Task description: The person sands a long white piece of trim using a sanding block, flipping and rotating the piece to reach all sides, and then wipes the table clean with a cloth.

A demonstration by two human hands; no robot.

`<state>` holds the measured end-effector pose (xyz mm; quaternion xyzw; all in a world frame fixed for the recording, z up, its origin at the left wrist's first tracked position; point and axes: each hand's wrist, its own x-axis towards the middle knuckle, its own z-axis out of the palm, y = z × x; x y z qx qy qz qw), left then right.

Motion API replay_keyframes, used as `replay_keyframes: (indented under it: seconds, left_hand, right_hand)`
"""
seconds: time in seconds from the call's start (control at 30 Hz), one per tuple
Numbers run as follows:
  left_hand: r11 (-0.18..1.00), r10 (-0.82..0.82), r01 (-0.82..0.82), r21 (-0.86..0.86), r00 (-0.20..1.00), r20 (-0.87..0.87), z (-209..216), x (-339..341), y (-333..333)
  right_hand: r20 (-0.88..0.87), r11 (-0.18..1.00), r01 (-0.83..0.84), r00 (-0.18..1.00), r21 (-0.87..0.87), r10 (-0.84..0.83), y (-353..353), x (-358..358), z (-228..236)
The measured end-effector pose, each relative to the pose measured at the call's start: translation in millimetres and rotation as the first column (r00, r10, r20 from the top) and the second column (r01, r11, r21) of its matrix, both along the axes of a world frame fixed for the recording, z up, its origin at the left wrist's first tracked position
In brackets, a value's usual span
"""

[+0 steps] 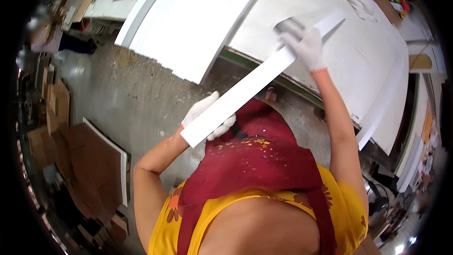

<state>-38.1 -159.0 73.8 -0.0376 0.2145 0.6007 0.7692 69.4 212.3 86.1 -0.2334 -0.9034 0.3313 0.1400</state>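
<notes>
A long, flat white strip (pixel 250 89) slants from in front of my apron up over the table. My left hand (pixel 199 109), in a white knitted glove, is closed around its near end, with the fingers curled up along the other edge. In a like glove, my right hand (pixel 309 49) is at the strip's upper half, over the table's edge. A dark grey block (pixel 289 27), smeared by motion, is gripped in the right hand's fingers. Its underside is hidden, and I cannot tell whether it touches the strip.
The white worktable (pixel 358 66) carries a stack of similar white strips (pixel 188 19) on its left, overhanging the edge. Another strip (pixel 377 118) lies along its right side, and a cloth (pixel 358 2) at the back. Brown panels (pixel 89 165) lean at left; a person (pixel 52 40) stands far left.
</notes>
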Motion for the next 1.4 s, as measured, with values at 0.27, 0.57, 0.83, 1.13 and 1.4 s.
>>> replay_keyframes:
  seconds: [0.27,0.57,0.83,1.13,1.4]
  left_hand:
    - [0.981,0.056,-0.123,-0.149,0.919,-0.39,19,10,6]
    - [1.0,0.008,-0.008,-0.002,0.999,0.035,-12,-12,-1]
    - [0.992,0.085,-0.058,0.108,0.961,-0.265,-2,-15,12]
    - [0.968,0.072,-0.188,-0.165,0.839,-0.539,34,-1,23]
    - [1.0,-0.028,0.027,-0.011,0.993,-0.113,7,-15,24]
  right_hand:
    - [-0.385,0.614,-0.742,0.501,0.271,0.775,-252,-11,54]
    - [0.026,0.997,-0.037,0.999,0.072,0.035,-45,8,23]
    - [-0.301,0.725,-0.631,0.659,0.275,0.689,-169,-12,67]
    - [-0.321,0.649,-0.694,0.565,0.312,0.76,-221,-8,64]
    - [-0.166,0.955,0.18,0.976,0.234,-0.144,18,54,-12]
